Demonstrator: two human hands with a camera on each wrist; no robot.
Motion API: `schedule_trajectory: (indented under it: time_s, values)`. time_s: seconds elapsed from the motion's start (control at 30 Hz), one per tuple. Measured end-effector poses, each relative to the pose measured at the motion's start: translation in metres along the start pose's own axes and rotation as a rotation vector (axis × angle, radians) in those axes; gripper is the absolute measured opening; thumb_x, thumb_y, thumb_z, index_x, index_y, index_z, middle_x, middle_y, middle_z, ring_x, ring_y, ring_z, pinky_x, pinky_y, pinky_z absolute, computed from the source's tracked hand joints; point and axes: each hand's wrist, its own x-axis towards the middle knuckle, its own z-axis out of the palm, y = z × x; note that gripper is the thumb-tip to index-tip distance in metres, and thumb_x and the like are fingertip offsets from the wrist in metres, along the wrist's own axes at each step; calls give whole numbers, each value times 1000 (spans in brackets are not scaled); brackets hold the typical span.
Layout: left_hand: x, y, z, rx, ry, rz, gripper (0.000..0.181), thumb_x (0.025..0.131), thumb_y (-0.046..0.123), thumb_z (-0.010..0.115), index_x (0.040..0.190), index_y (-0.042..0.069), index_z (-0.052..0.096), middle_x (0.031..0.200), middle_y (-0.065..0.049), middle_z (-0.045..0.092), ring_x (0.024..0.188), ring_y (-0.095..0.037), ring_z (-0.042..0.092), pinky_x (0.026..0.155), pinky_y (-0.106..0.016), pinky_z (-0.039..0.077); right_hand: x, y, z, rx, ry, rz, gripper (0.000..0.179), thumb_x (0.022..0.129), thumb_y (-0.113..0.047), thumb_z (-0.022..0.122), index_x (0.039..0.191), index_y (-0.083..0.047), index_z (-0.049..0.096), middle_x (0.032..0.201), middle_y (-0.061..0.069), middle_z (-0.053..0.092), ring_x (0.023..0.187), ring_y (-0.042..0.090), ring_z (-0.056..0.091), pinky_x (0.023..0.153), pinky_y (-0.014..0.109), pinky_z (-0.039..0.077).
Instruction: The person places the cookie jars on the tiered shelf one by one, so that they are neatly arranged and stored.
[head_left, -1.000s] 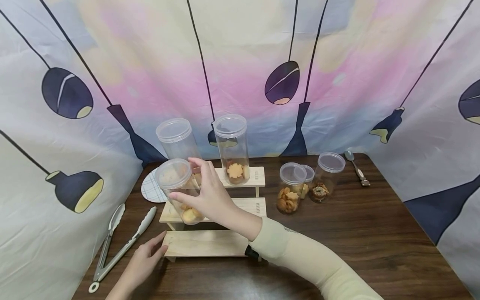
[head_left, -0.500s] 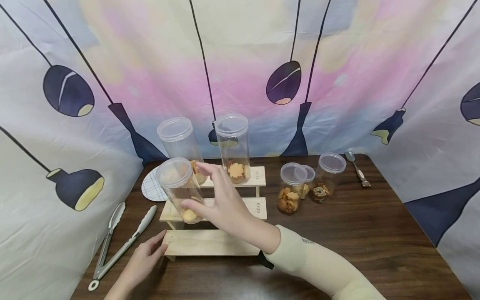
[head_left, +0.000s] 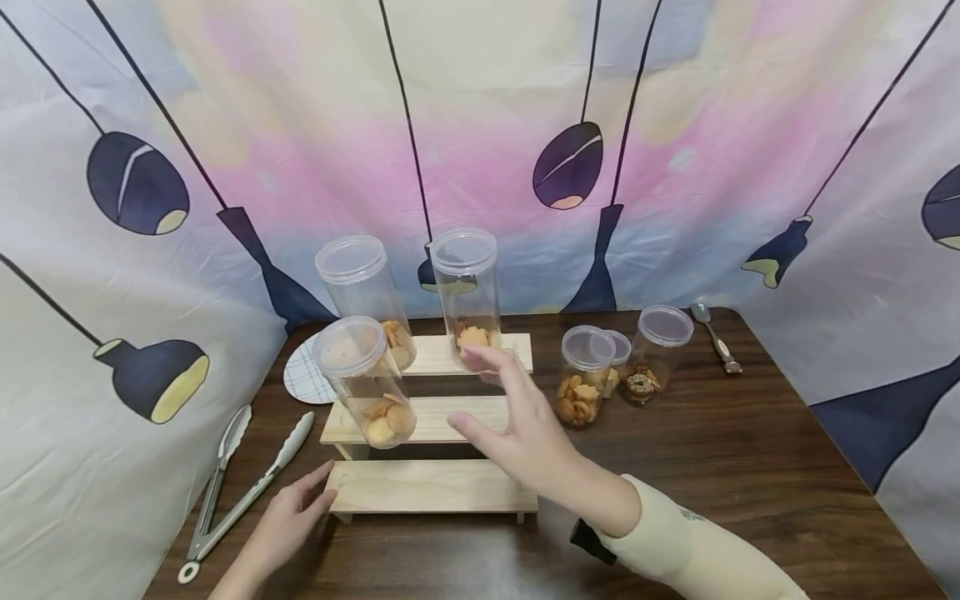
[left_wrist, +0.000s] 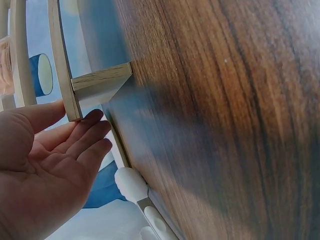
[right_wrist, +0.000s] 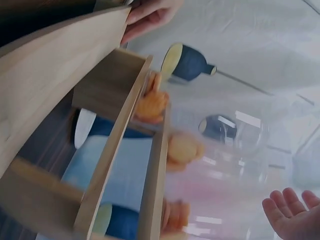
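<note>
A stepped wooden rack (head_left: 435, 487) with three tiers stands on the dark table. My left hand (head_left: 288, 517) holds the left end of its lowest board; in the left wrist view the fingers (left_wrist: 95, 135) lie around that board's end. A clear lidded jar (head_left: 367, 379) with cookies at its bottom stands at the left of the middle tier. Two taller lidded jars of cookies, a left one (head_left: 367, 292) and a right one (head_left: 468, 292), are on the top tier. Right of the middle-tier jar, my right hand (head_left: 525, 433) hovers over the rack with spread fingers, holding nothing.
To the right stand smaller lidded jars: one of cookies (head_left: 577, 392), another (head_left: 651, 358), and a third partly hidden. A spoon (head_left: 715, 337) lies at the back right. Tongs (head_left: 240, 500) and a checked round mat (head_left: 306, 375) lie left. A printed curtain (head_left: 495, 150) hangs behind.
My right hand has let go of the cookie jar on the middle tier and moved right, away from it. The jar stays in place. The left hand has not moved.
</note>
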Motion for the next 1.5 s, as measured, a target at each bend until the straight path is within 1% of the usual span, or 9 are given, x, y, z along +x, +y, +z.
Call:
schedule_trajectory:
  time_s: [0.3,0.4,0.5,0.63,0.8,0.97,1.17,1.3,1.5]
  values:
    - [1,1,-1,-7,-2,-5,46,98,12,58,133,-14,47,127,-30,55,112,-34,56,87,-33,49,-18,26,-31,-60,108,71,59,88,-13,72,140,-14,44,131,4,51,121,20,47,103,37,36]
    - [1,2,-1,3,-3,-8,46,98,14,58,133,-13,47,127,-29,55,113,-34,55,89,-37,49,-22,36,-43,-115,159,87,59,87,-12,72,139,-9,45,131,5,51,121,22,47,103,38,37]
    - [1,3,-1,2,-10,-16,46,98,14,58,134,-13,47,126,-29,56,112,-34,56,88,-39,49,-27,48,-56,-178,210,121,59,88,-14,73,140,-10,45,134,4,46,120,25,45,100,43,37]
    - [1,4,-2,-3,-9,-15,46,98,13,58,134,-13,47,125,-29,56,112,-33,56,88,-38,49,-33,68,-70,-264,267,181,62,87,-20,73,141,-15,44,141,4,39,125,26,39,99,50,34]
    - [2,4,-2,-7,-7,-9,46,98,13,58,134,-13,47,125,-29,56,111,-32,57,87,-36,49,-41,94,-81,-370,305,231,71,85,-25,76,143,-11,39,147,6,34,132,25,32,101,53,30]
    - [1,2,-2,-12,-18,-19,47,98,14,57,134,-14,46,125,-30,56,112,-33,56,86,-32,50,-49,114,-85,-380,304,318,83,81,-27,79,148,-9,31,145,13,34,130,29,33,101,54,30]
    - [1,2,-1,-30,-25,-27,47,98,14,57,135,-13,46,126,-30,55,113,-34,56,86,-31,49,-52,121,-86,-304,244,476,95,81,-40,78,152,-13,22,147,18,30,131,34,35,101,56,34]
    - [1,1,0,-34,-24,-27,47,98,14,57,135,-13,46,126,-30,55,112,-33,56,85,-31,50,-53,127,-85,-273,211,500,98,81,-41,77,152,-9,19,148,19,28,128,34,39,99,50,40]
    - [1,0,0,-41,-23,-27,47,98,13,57,135,-13,45,126,-30,55,112,-32,56,84,-29,50,-52,132,-83,-276,215,501,92,84,-40,74,151,-6,21,149,19,30,126,35,40,95,53,42]
